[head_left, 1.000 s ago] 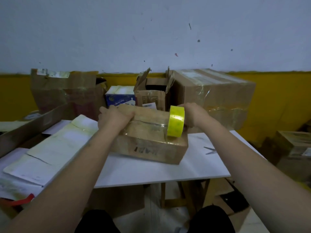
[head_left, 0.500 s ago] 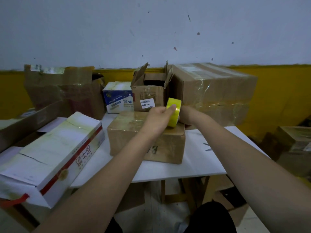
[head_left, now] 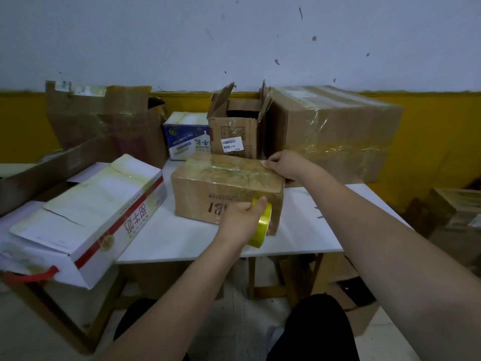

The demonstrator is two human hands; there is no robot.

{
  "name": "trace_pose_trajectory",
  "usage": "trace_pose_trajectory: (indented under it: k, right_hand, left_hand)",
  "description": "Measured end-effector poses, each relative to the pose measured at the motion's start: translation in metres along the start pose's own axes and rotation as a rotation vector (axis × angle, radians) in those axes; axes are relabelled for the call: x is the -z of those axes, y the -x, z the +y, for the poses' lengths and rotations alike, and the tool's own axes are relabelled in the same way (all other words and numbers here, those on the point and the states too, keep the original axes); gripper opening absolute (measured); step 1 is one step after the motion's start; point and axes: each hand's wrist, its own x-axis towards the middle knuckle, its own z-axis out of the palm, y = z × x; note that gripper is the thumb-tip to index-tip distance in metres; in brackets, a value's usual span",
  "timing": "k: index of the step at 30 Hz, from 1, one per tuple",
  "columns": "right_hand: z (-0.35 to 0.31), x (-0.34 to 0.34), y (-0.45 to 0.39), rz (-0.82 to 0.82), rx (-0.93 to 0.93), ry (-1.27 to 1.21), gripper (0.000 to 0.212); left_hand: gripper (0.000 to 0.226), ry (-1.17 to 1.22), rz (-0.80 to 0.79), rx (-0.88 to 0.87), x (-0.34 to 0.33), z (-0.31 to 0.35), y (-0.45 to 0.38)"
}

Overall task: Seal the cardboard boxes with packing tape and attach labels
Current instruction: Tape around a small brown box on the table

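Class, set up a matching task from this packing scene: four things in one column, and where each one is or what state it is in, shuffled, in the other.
Things
1. tape roll
2. small brown box
3. open-topped box
4. white carton with red stripe

Places or states
A. flaps up, barcode label on its front
B. gripped in the left hand
C. lying at the table's left
D. steadied at its far right corner by the right hand

Pairs: 1-B, 2-D, 3-A, 4-C
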Motion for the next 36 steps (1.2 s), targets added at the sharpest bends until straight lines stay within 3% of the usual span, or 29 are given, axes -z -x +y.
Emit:
trace_pose_trajectory:
  k: [5, 8, 10, 12, 14, 15, 17, 19, 21, 23, 27, 29, 34, 36]
  right_hand:
    - [0.004, 0.002, 0.012, 0.117, 0.093, 0.179, 0.063]
    - [0.011, -0.006, 0.037, 0.121, 0.296, 0.222, 0.071]
    - [0.026, -0.022, 0.045, 0.069, 0.388, 0.257, 0.081]
    - [0.044, -0.037, 0.042, 0.128, 0.491, 0.211, 0.089]
    - [0.051, -0.04, 0.035, 0.19, 0.55, 0.138, 0.084]
    - [0.05, -0.039, 0.033, 0.201, 0.555, 0.127, 0.077]
    - [0.045, -0.035, 0.033, 0.207, 0.561, 0.13, 0.068]
    - [0.042, -0.034, 0.035, 0.205, 0.553, 0.139, 0.065]
    - [0.04, -0.028, 0.036, 0.216, 0.554, 0.092, 0.058]
    - [0.035, -0.015, 0.037, 0.225, 0.528, -0.036, 0.048]
    - [0.016, 0.023, 0.03, 0.133, 0.285, -0.39, 0.024]
    - [0.008, 0.038, 0.022, 0.056, 0.188, -0.419, 0.019]
    - [-0.005, 0.038, 0.001, 0.026, 0.081, -0.202, 0.012]
    - [-0.004, 0.026, -0.011, 0.09, 0.104, -0.156, 0.007]
  left_hand:
    - [0.041, 0.013, 0.031, 0.024, -0.002, -0.002, -0.016]
    - [0.056, -0.212, 0.01, -0.083, 0.015, -0.01, -0.013]
    - [0.059, -0.219, 0.091, -0.207, 0.032, -0.017, -0.013]
    - [0.04, -0.246, 0.307, -0.363, 0.051, -0.017, -0.018]
    - [0.031, -0.348, 0.574, -0.434, 0.07, -0.015, -0.034]
    - [0.051, -0.376, 0.641, -0.362, 0.081, -0.017, -0.049]
    - [0.092, -0.306, 0.576, -0.132, 0.097, -0.021, -0.076]
    - [0.107, -0.169, 0.421, -0.079, 0.102, -0.025, -0.093]
    - [0.09, -0.177, 0.422, -0.139, 0.104, -0.025, -0.098]
    - [0.075, -0.347, 0.535, -0.238, 0.109, -0.016, -0.098]
    - [0.07, -0.667, 0.721, -0.383, 0.121, 0.027, -0.092]
    - [0.066, -0.807, 0.699, -0.331, 0.124, 0.052, -0.095]
    - [0.07, -1.08, 0.49, 0.078, 0.109, 0.061, -0.116]
    - [0.065, -1.206, 0.522, -0.102, 0.099, 0.052, -0.12]
